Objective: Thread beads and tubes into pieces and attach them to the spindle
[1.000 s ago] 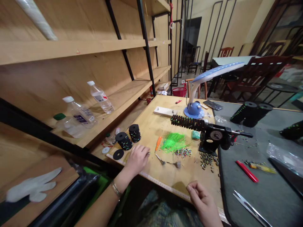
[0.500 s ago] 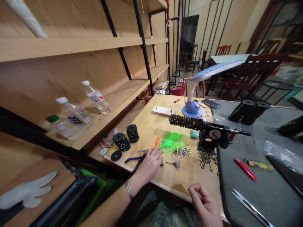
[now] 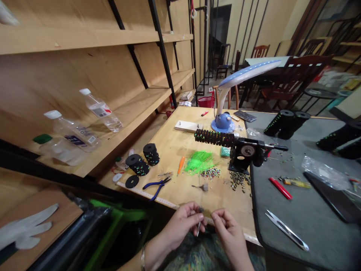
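My left hand (image 3: 189, 219) is closed near the table's front edge, pinching a small feather (image 3: 201, 209) whose grey fluffy end pokes up past the thumb. A thin pale stem shows below the fingers. Just to its right, my right hand (image 3: 227, 224) is closed in a pinch; whatever its fingertips hold, if anything, is too small to make out. Another grey feather tuft (image 3: 204, 187) lies on the table beyond my hands. Blue-handled pliers (image 3: 158, 184), their jaws apart, rest to the left.
Behind lie green fibres (image 3: 199, 161), mixed beads (image 3: 210, 172), metal beads (image 3: 238, 180) and an orange-handled tool (image 3: 181, 165). A black clamp device (image 3: 246, 152) holds a wrapped foam roll (image 3: 213, 138). Foam spools (image 3: 137, 165) stand left; thread snips (image 3: 286, 229) lie right on the grey mat (image 3: 278, 210).
My left hand has drawn back from beside the pliers to the front edge, with a feather in it. My right hand has come closer to it, and the camera view has shifted slightly.
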A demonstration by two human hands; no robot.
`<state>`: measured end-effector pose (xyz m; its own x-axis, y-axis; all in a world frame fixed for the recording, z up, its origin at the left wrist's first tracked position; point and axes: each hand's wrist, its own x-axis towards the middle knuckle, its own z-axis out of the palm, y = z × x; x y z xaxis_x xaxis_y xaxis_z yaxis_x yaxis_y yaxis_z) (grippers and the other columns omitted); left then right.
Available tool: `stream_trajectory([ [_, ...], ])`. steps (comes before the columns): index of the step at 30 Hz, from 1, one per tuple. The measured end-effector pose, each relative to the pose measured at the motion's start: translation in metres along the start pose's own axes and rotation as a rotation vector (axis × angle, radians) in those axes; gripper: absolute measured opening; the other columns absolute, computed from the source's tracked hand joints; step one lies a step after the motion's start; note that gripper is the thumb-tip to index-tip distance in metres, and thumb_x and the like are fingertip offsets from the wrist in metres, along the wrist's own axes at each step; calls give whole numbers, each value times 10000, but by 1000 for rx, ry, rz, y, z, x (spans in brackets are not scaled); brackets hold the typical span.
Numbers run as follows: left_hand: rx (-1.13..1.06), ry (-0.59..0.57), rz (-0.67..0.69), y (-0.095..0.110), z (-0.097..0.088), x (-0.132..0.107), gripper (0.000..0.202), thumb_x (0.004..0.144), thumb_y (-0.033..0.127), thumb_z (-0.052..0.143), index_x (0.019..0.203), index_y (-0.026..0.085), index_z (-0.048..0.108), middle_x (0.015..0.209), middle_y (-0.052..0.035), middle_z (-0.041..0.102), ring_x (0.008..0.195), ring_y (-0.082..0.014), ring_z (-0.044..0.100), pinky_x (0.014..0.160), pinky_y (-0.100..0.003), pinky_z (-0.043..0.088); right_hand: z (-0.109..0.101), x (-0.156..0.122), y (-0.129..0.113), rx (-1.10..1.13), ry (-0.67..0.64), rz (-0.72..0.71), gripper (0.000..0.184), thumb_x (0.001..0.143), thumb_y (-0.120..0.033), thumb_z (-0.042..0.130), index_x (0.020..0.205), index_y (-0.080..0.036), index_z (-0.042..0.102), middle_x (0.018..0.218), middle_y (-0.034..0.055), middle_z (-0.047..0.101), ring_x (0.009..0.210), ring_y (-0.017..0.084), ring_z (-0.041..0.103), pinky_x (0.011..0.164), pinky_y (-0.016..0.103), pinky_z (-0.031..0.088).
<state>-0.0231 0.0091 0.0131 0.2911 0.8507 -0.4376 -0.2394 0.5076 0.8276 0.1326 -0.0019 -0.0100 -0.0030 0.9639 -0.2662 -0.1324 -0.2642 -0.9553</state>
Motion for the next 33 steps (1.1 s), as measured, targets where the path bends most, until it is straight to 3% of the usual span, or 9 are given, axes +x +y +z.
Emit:
stream_trajectory([
  [4, -10, -22, -24, -2, 6, -3, 353, 685, 392, 755, 776, 142, 522, 677, -35, 666, 527, -95, 584, 453, -181, 346, -1, 0, 0, 27, 17, 10, 477, 646, -621, 717, 648, -161, 592, 487, -63, 457, 451, 83, 359, 448, 209, 276],
  [8, -5, -35, -28, -4, 9, -4, 341, 696, 398, 743, 773, 141, 532, 673, -30, 657, 511, -88, 565, 451, -189, 333, -1, 0, 7, 73, -52, 40, 439, 687, -583, 713, 701, -156, 610, 504, -30, 551, 446, 103, 446, 447, 217, 305],
  [14, 34, -12, 23, -10, 12, -3, 346, 706, 419, 725, 760, 150, 512, 624, 1, 612, 506, -78, 518, 465, -194, 325, 5, -2, 8, 140, -110, 69, 438, 699, -584, 706, 705, -160, 594, 501, -17, 584, 438, 119, 507, 434, 214, 295],
  [23, 11, 10, 38, -15, 17, -2, 359, 701, 438, 729, 770, 158, 514, 579, 36, 551, 508, -79, 490, 487, -201, 323, 10, -6, -3, 182, -64, 90, 472, 645, -625, 723, 666, -187, 549, 441, -35, 569, 403, 101, 469, 442, 211, 340],
  [33, 19, 86, 50, -22, 20, 4, 305, 736, 402, 684, 757, 163, 495, 532, 54, 518, 476, -62, 421, 483, -204, 261, 1, -10, 9, 131, 36, 115, 511, 584, -641, 747, 654, -162, 585, 451, -60, 493, 389, 56, 326, 398, 186, 215],
])
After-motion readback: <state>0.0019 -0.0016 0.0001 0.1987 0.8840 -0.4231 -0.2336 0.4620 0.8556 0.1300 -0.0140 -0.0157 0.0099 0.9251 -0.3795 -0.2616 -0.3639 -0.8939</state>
